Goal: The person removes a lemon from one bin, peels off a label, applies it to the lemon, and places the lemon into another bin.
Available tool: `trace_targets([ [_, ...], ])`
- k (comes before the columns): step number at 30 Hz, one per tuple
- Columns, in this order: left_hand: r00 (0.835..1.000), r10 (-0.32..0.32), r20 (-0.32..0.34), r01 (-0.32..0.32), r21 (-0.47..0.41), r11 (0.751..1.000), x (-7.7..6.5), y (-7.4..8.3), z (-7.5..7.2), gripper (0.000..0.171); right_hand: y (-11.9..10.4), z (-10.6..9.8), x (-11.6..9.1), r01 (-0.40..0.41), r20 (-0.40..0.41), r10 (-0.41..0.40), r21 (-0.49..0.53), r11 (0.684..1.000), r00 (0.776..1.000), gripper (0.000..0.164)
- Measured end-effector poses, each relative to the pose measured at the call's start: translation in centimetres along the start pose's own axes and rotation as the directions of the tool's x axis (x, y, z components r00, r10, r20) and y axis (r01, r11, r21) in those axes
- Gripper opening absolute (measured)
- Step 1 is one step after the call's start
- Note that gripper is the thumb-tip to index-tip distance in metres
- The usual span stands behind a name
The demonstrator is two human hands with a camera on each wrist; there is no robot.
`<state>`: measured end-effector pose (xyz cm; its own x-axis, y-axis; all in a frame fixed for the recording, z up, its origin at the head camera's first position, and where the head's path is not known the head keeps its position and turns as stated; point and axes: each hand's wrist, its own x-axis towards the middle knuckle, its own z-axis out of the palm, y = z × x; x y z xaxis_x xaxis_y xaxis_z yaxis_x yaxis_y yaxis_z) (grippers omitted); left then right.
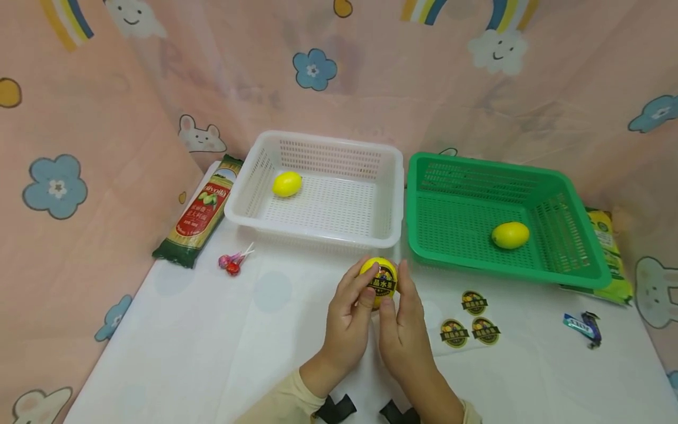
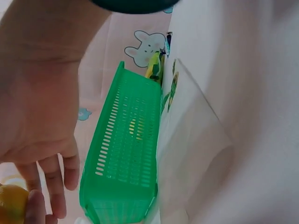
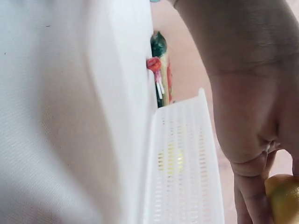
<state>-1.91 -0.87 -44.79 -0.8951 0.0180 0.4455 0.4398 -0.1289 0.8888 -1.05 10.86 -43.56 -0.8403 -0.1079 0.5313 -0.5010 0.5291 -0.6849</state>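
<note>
In the head view both hands meet around a yellow lemon (image 1: pixel 374 264) in front of the two baskets. A round black-and-gold sticker (image 1: pixel 382 282) with a banner across it sits on the lemon's upper side. My left hand (image 1: pixel 346 321) holds the fruit from the left, its thumb near the sticker's edge. From the other side my right hand (image 1: pixel 405 338) grips it with thumb and fingers. Part of the lemon (image 2: pixel 11 203) shows at the lower left of the left wrist view, and part of the lemon (image 3: pixel 284 198) at the lower right of the right wrist view.
A white basket (image 1: pixel 312 229) and a green basket (image 1: pixel 503 272) each contain one lemon. Three similar stickers (image 1: pixel 474 302) lie on a clear sheet at right. Lollipops (image 1: pixel 233 263), a noodle pack (image 1: pixel 201 209), a green-yellow packet (image 1: pixel 609 253) and small wrapped sweets (image 1: pixel 582 327) lie around.
</note>
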Motion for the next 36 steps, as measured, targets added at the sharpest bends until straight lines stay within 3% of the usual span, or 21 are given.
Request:
trace_targets([
  [9,0.998,0.064,0.001,-0.064,0.024,0.998,-0.01,-0.34,0.34,0.045,0.47,0.38,0.14,0.016,-0.052,-0.017,-0.004,1.0,0.999,0.055],
  [13,0.997,0.07,0.007,-0.07,0.012,0.997,-0.09,-0.56,0.24,0.045,0.51,0.57,-0.03,-0.049,-0.052,0.049,-0.008,0.999,0.997,0.054],
  [18,1.0,0.013,0.001,-0.013,-0.044,0.999,-0.2,-0.64,0.0,0.044,0.19,0.29,-0.15,-0.169,0.005,0.169,0.016,0.985,0.986,0.058],
  [21,1.0,-0.001,0.02,0.002,-0.081,0.997,-0.11,-0.64,-0.08,0.044,0.18,0.06,-0.25,-0.203,0.035,0.201,0.069,0.977,0.979,0.062],
  [29,0.997,0.005,0.083,-0.01,0.058,0.998,0.3,-0.19,-0.13,0.039,0.46,-0.02,-0.36,-0.055,-0.01,0.056,0.063,0.997,0.998,0.06],
  [32,0.996,0.021,0.089,-0.029,0.088,0.996,0.29,-0.21,0.03,0.04,0.39,0.18,-0.31,-0.043,-0.033,0.045,0.077,0.996,0.998,0.058],
  [36,0.996,0.034,0.082,-0.044,0.114,0.993,0.18,-0.28,0.21,0.04,0.26,0.52,-0.43,-0.08,-0.061,0.091,0.163,0.983,0.994,0.054],
])
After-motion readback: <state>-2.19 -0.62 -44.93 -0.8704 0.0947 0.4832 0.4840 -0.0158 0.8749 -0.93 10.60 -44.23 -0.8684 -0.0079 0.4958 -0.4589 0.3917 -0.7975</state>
